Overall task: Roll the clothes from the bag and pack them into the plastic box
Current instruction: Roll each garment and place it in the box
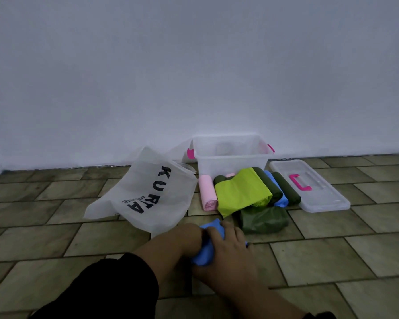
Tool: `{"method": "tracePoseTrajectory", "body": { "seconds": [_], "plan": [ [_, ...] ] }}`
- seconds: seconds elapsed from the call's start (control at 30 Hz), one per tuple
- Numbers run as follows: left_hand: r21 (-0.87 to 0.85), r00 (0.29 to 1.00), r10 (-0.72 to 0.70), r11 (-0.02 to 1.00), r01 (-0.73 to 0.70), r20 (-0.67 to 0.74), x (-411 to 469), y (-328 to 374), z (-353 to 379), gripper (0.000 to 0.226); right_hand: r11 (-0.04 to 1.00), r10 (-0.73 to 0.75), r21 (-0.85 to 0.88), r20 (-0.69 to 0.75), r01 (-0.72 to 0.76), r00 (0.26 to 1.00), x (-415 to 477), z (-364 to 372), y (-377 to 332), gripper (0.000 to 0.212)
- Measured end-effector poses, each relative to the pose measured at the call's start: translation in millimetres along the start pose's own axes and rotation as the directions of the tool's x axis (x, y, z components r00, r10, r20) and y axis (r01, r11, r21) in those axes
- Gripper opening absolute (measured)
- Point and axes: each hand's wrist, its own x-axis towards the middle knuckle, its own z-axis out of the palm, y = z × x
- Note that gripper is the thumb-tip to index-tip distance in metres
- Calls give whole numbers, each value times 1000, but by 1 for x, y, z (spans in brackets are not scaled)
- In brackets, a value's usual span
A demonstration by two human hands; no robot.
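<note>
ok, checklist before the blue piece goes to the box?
1. Grip: ok, left hand and right hand both hold the blue garment.
2. Roll finished: cannot tell, the hands cover it.
3. Access: ok, plastic box is open, lid set down beside it.
4. Room inside: cannot tell, walls are hazy.
5. Approach: not ok, finished rolls lie right before the box.
6. Tightness: not ok, lime roll has a loose flap.

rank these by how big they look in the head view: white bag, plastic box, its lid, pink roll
1. white bag
2. plastic box and lid: they look about alike, and the box sits farther back, so they are not ranked
3. pink roll
</note>
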Motion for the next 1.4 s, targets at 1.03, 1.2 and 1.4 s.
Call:
{"method": "tracePoseTrajectory", "body": {
  "seconds": [1.03,1.2,1.4],
  "plan": [
    [-422,932,6,890,-170,-363,-10,1,41,42,979,-194,158,498,132,845,40,-38,33,41],
    [-449,948,-86,891,-65,-307,-7,-4,39,34,987,-127,140,420,74,898,39,-33,34,33],
    [-344,972,-63,939,-19,-225,4,-7,21,27,923,-355,-96,168,374,920,25,-25,40,43]
  ]
}}
